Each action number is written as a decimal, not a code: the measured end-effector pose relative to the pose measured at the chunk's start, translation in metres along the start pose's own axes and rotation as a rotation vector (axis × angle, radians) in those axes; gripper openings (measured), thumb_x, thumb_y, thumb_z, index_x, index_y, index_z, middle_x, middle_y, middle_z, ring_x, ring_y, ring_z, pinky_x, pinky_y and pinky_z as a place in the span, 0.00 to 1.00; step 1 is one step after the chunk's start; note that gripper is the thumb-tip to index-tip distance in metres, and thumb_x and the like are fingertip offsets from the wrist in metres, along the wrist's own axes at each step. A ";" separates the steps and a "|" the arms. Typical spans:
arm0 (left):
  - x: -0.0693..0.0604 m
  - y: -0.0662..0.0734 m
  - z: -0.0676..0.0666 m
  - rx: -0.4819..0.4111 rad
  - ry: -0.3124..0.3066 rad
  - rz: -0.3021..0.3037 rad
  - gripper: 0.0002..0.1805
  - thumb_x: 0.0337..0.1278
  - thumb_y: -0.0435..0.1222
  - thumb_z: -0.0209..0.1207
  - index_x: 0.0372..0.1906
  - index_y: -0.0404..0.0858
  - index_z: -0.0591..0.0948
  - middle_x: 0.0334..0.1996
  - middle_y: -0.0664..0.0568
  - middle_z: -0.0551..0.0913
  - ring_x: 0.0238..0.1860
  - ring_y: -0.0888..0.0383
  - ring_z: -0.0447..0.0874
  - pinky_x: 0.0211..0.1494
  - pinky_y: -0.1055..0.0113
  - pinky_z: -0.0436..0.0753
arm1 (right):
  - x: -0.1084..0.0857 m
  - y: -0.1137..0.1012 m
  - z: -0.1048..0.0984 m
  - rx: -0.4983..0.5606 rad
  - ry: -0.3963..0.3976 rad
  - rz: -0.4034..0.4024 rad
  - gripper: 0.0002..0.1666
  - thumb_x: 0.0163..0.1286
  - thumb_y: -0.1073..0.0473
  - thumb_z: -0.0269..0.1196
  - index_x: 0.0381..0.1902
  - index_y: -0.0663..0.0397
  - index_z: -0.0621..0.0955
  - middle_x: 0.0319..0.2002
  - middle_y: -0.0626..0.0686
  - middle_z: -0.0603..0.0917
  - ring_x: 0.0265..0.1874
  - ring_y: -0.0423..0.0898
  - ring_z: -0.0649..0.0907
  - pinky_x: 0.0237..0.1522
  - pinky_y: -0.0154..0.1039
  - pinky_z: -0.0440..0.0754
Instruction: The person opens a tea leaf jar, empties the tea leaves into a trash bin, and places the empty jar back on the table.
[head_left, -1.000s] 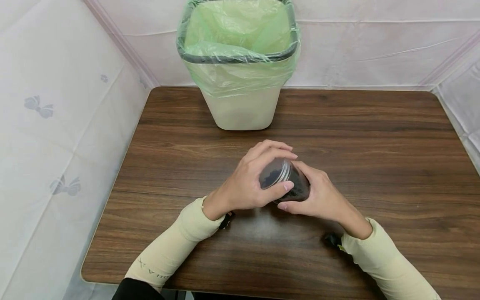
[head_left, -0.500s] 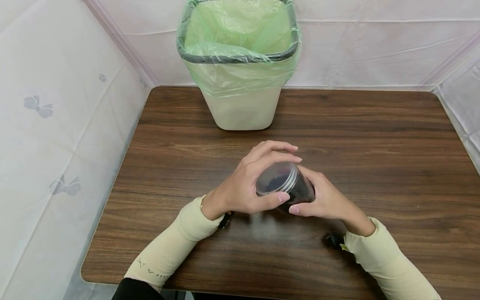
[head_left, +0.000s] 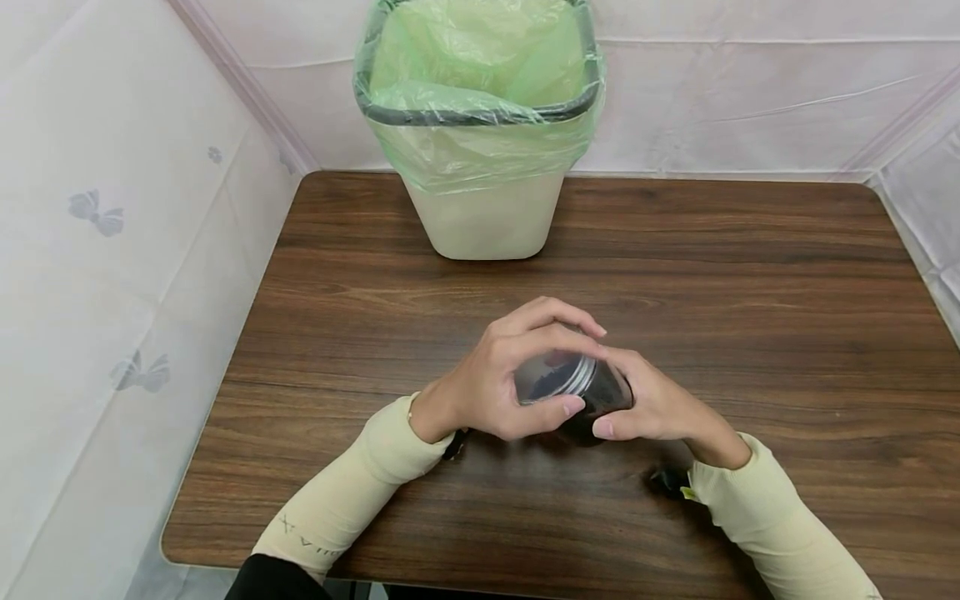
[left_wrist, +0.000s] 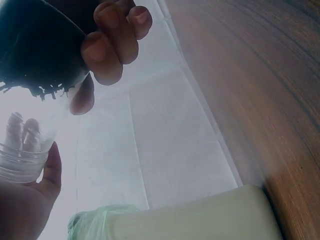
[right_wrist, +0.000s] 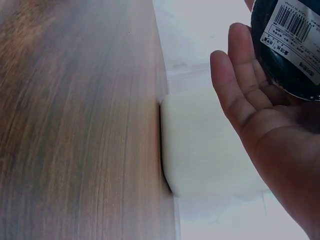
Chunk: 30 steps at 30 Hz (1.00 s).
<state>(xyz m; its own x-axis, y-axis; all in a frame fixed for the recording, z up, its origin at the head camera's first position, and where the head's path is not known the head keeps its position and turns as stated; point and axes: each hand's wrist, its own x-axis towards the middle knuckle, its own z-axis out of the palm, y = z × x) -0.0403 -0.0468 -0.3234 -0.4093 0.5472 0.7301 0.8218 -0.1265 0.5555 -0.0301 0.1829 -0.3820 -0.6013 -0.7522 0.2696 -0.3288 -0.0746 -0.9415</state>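
A clear round jar (head_left: 600,398) with dark contents is tilted above the table, its lidded end toward the left. The left hand (head_left: 517,375) curls its thumb and fingers round the clear screw lid (head_left: 543,375). Round the jar's body is the right hand (head_left: 656,400), thumb on the near side. In the left wrist view, dark stuff (left_wrist: 40,50) fills the base end, while the part near the threaded lid (left_wrist: 22,162) is see-through. A white barcode label (right_wrist: 295,32) shows on the jar's bottom in the right wrist view.
A cream bin (head_left: 487,221) with a green bag (head_left: 480,158) over its rim stands at the table's back edge. The brown wooden table (head_left: 750,333) lies beneath both hands. White sheeting (head_left: 750,100) hangs behind and at the sides.
Both hands and the jar have shifted slightly right and nearer the person. The left fingers have come lower over the lid.
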 end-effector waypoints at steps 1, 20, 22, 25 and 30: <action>0.000 0.000 0.000 0.008 0.006 -0.004 0.18 0.53 0.37 0.63 0.49 0.35 0.83 0.50 0.42 0.81 0.54 0.53 0.78 0.51 0.64 0.78 | 0.000 0.000 0.000 0.004 0.001 0.006 0.32 0.60 0.52 0.69 0.61 0.58 0.75 0.43 0.51 0.84 0.38 0.45 0.83 0.42 0.39 0.82; -0.006 -0.006 0.006 0.157 0.112 -0.192 0.16 0.56 0.39 0.63 0.48 0.35 0.83 0.49 0.46 0.81 0.55 0.55 0.79 0.60 0.63 0.77 | 0.004 -0.010 0.009 -0.401 0.255 0.156 0.44 0.47 0.52 0.80 0.64 0.43 0.75 0.44 0.42 0.84 0.37 0.42 0.83 0.37 0.38 0.81; -0.006 -0.005 0.006 0.160 0.109 -0.201 0.17 0.56 0.40 0.63 0.48 0.35 0.83 0.50 0.46 0.81 0.55 0.56 0.79 0.60 0.63 0.77 | 0.003 -0.010 0.010 -0.412 0.262 0.157 0.44 0.46 0.52 0.80 0.63 0.44 0.76 0.43 0.42 0.84 0.37 0.42 0.83 0.37 0.38 0.81; -0.006 -0.005 0.006 0.164 0.107 -0.208 0.17 0.56 0.40 0.64 0.49 0.36 0.83 0.50 0.46 0.81 0.56 0.56 0.79 0.60 0.63 0.76 | 0.003 -0.010 0.010 -0.430 0.271 0.155 0.43 0.46 0.51 0.80 0.61 0.44 0.76 0.43 0.41 0.83 0.37 0.41 0.83 0.37 0.37 0.81; -0.006 -0.005 0.005 0.167 0.096 -0.216 0.17 0.57 0.40 0.64 0.49 0.36 0.83 0.50 0.46 0.81 0.56 0.57 0.78 0.60 0.63 0.76 | 0.003 -0.010 0.009 -0.439 0.274 0.152 0.42 0.45 0.51 0.80 0.60 0.45 0.77 0.42 0.41 0.83 0.37 0.41 0.83 0.37 0.37 0.81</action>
<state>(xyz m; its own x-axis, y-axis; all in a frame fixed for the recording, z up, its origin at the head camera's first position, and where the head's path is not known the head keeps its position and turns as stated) -0.0399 -0.0452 -0.3327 -0.6113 0.4646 0.6407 0.7620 0.1268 0.6351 -0.0222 0.1749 -0.3737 -0.8145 -0.5302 0.2355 -0.4617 0.3465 -0.8166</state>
